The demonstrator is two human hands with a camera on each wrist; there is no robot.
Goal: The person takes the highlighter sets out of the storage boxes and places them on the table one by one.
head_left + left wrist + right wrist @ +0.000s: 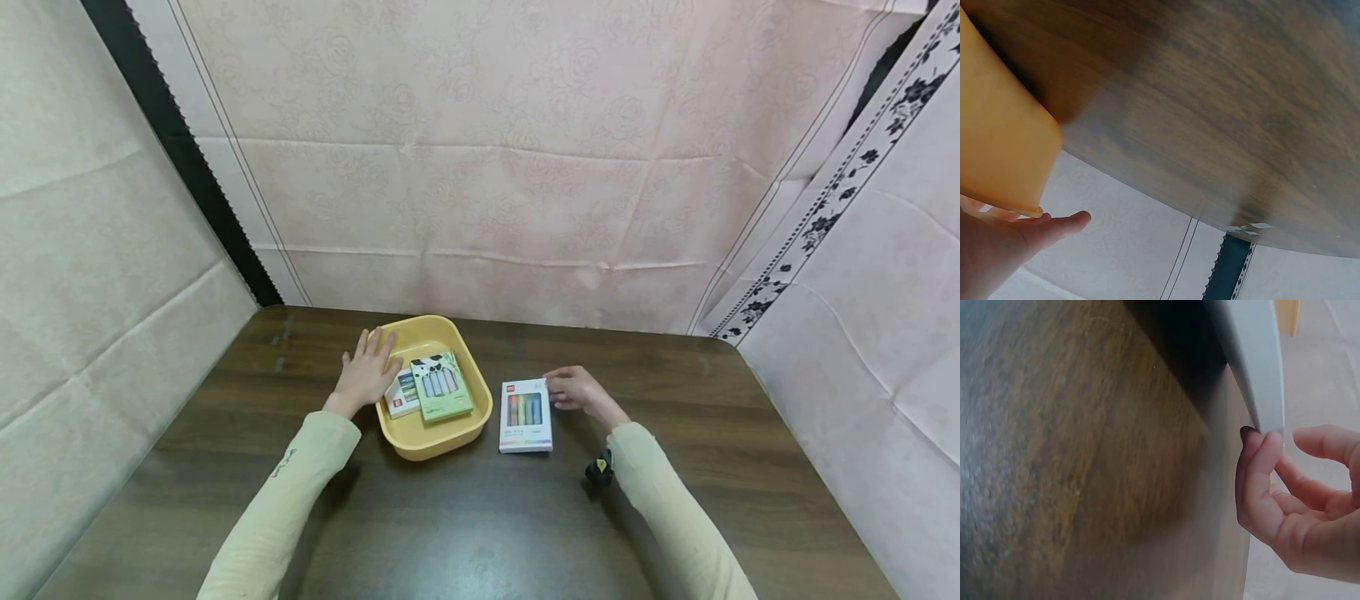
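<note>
My left hand (365, 372) lies with spread fingers over the left rim of a yellow plastic basin (477, 397). In the left wrist view, that hand (1004, 244) is at the rim of the basin (1007, 131). Inside the basin, a green crayon box (442, 407) with a cow print overlaps a smaller white crayon box (402, 407). To the right of the basin is a white crayon box (527, 437) with colored sticks pictured on its front. My right hand (579, 389) holds its upper right edge, with curled fingertips (1266, 450) at the corner.
A brown wood-grain table (465, 533) carries everything. Behind it hangs a pale patterned cloth (487, 208), with more cloth along both sides. A small black object (599, 469) sits at my right cuff.
</note>
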